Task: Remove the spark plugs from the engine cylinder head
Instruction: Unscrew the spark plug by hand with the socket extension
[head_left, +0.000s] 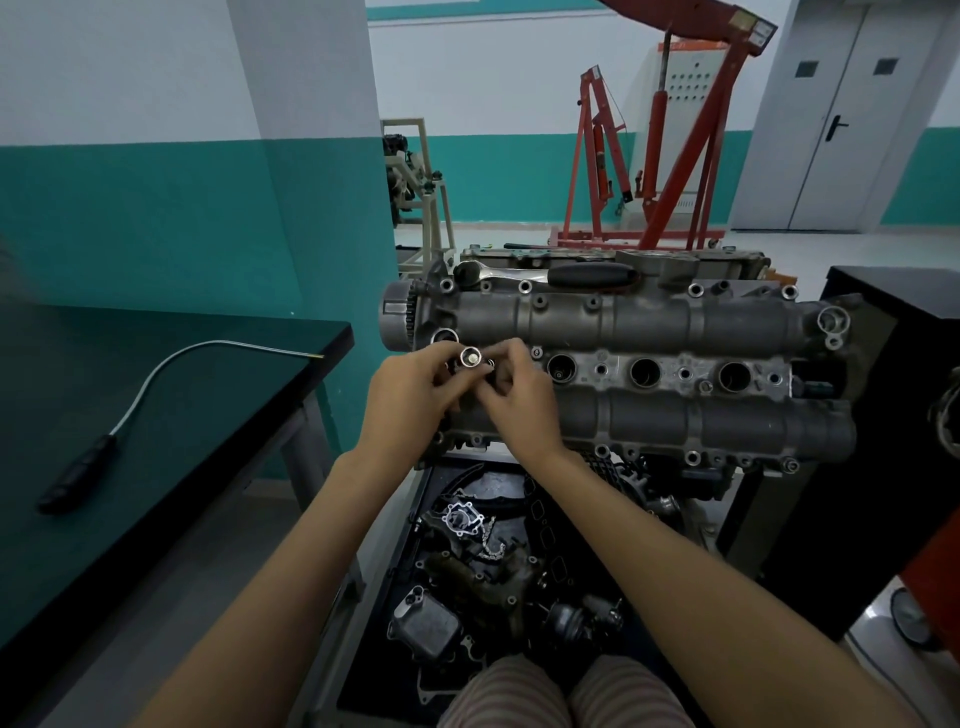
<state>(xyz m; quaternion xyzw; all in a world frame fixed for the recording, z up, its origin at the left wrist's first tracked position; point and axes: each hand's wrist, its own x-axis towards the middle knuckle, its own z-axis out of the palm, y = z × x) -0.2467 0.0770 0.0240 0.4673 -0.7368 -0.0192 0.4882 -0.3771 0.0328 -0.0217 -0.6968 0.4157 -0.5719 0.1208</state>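
Observation:
The grey engine cylinder head (649, 317) lies across the middle of the view. Three open spark plug wells (645, 372) show along its centre row. Over the leftmost well my left hand (402, 397) and my right hand (519, 395) both pinch a shiny spark plug socket (471, 357), its round open end facing up toward me. The well beneath the socket is hidden by my fingers. I cannot tell whether a plug sits inside the socket. A ratchet wrench (545, 274) with a black grip lies on the far edge of the head.
A dark green workbench (156, 415) stands at the left with a flexible pick-up tool (130, 410) on it. Below the head a black tray (498, 561) holds several loose engine parts. A black cabinet (904, 364) is at the right, red engine hoists (675, 156) behind.

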